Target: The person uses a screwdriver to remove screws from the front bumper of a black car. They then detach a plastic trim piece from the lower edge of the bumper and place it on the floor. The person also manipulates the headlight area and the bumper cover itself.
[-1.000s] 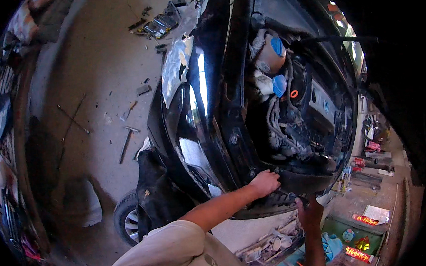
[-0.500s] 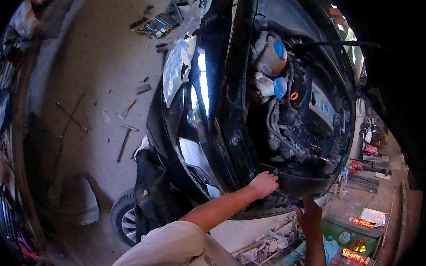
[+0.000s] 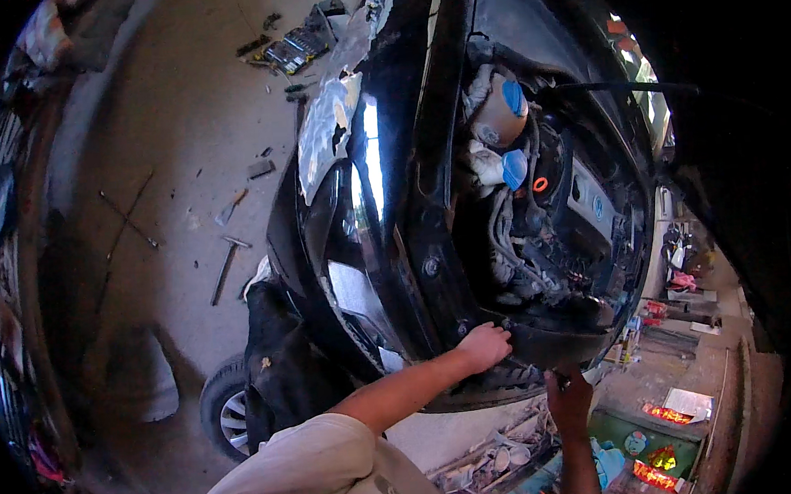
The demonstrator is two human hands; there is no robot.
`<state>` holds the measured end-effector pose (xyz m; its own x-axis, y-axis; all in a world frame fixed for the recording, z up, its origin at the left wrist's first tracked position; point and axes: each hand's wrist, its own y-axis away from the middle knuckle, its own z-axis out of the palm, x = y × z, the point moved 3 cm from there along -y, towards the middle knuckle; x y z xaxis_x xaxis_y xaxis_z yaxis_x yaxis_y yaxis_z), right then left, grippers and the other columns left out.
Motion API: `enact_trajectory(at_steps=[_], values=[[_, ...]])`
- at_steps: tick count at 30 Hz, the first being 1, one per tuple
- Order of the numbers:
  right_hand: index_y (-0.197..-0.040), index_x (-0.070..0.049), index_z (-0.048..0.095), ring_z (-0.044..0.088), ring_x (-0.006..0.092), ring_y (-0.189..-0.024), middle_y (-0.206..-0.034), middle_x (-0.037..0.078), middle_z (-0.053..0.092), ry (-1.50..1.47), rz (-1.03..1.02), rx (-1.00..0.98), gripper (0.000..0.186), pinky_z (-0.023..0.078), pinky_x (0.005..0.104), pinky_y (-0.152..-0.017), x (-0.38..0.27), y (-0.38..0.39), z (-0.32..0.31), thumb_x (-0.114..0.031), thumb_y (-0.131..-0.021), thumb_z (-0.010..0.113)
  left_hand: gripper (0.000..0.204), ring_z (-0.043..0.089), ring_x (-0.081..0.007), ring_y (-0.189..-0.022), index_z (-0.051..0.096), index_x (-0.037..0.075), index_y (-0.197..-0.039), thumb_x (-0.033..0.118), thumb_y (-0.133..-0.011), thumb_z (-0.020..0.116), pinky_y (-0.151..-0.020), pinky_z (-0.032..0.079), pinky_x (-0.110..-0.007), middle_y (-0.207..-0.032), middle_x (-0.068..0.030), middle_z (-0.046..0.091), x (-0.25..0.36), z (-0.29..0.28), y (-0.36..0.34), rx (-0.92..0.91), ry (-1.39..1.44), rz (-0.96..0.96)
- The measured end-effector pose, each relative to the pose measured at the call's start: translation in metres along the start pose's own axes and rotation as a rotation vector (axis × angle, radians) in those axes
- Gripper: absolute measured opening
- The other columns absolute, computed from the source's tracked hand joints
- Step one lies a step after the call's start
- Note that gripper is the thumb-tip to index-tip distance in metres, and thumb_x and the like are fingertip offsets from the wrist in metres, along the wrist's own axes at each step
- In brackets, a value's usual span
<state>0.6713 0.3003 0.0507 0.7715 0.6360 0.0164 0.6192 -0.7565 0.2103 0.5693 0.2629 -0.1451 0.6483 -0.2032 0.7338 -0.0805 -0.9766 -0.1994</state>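
A black car (image 3: 387,256) with its engine bay uncovered fills the middle of the view. My left hand (image 3: 485,347) lies on the dark front panel (image 3: 551,342) at the near edge of the bay, its fingers curled against it. Lower and to the right, my right hand (image 3: 570,397) is at the bumper's near edge. Its fingers are bent together in shadow, and what they hold, if anything, is hard to make out. Beyond the hands lie the engine cover (image 3: 590,203), hoses, a tan reservoir (image 3: 504,118) and blue caps (image 3: 515,169).
A thin dark rod (image 3: 626,85) crosses above the bay. Left on the floor are a cross wrench (image 3: 126,220), a hammer (image 3: 227,268), a brush (image 3: 231,207) and a tool set (image 3: 295,50). A wheel (image 3: 228,407) and a black cloth (image 3: 287,367) sit by the fender.
The view has shifted slightly. My right hand has drawn a little down and left from the bumper edge, with its bent fingers now showing. My left hand stays on the front panel.
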Motion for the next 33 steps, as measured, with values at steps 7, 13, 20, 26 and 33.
enact_trajectory(at_steps=[7, 13, 20, 26, 33], values=[[-0.110, 0.002, 0.057, 0.066, 0.0391, -0.082, -0.090, 0.023, 0.068, -0.021, 0.040, -0.080, 0.039, 0.053, 0.0450, -0.072, -0.004, 0.000, -0.002, -0.025, -0.083, 0.068, 0.019, 0.056, -0.0233, -0.103, 0.068, 0.011, -0.094, 0.022, -0.080, 0.062, -0.087, 0.043, -0.037, -0.102, -0.0071, 0.060, 0.003, -0.005, 0.003, 0.158, 0.065, 0.018], [-0.112, -0.001, 0.056, 0.065, 0.0378, -0.086, -0.096, 0.023, 0.065, -0.114, 0.035, -0.085, 0.032, 0.051, 0.0435, -0.073, -0.003, 0.003, -0.006, -0.016, -0.085, 0.064, 0.025, 0.054, -0.0214, -0.099, 0.065, 0.010, -0.100, 0.022, -0.079, 0.059, -0.088, 0.039, -0.034, -0.097, -0.0058, 0.058, 0.061, -0.038, -0.001, 0.393, 0.149, 0.136], [-0.116, 0.002, 0.055, 0.061, 0.0393, -0.097, -0.109, 0.026, 0.060, 0.405, -0.298, -0.217, 0.042, 0.048, 0.0455, -0.088, -0.010, 0.005, -0.033, -0.006, -0.076, 0.064, 0.026, 0.056, -0.0219, -0.097, 0.065, 0.008, -0.100, 0.023, -0.080, 0.057, -0.089, 0.040, -0.035, -0.095, -0.0057, 0.059, 0.060, -0.038, -0.009, 0.273, 0.119, 0.237], [-0.106, 0.002, 0.059, 0.064, 0.0329, -0.089, -0.098, 0.020, 0.064, 0.145, 0.005, -0.220, 0.029, 0.051, 0.0441, -0.079, -0.006, 0.013, -0.030, -0.008, -0.079, 0.060, 0.023, 0.057, -0.0221, -0.096, 0.064, 0.008, -0.096, 0.023, -0.079, 0.057, -0.089, 0.042, -0.036, -0.096, -0.0059, 0.061, 0.066, -0.031, -0.012, 0.323, 0.128, 0.196], [-0.100, 0.001, 0.058, 0.063, 0.0370, -0.089, -0.092, 0.022, 0.065, 0.248, -0.173, -0.124, 0.023, 0.048, 0.0476, -0.082, -0.004, 0.012, -0.037, -0.016, -0.084, 0.062, 0.027, 0.059, -0.0229, -0.097, 0.063, 0.007, -0.099, 0.022, -0.077, 0.058, -0.087, 0.043, -0.037, -0.096, -0.0064, 0.063, 0.075, -0.042, -0.019, 0.200, 0.157, 0.231]])
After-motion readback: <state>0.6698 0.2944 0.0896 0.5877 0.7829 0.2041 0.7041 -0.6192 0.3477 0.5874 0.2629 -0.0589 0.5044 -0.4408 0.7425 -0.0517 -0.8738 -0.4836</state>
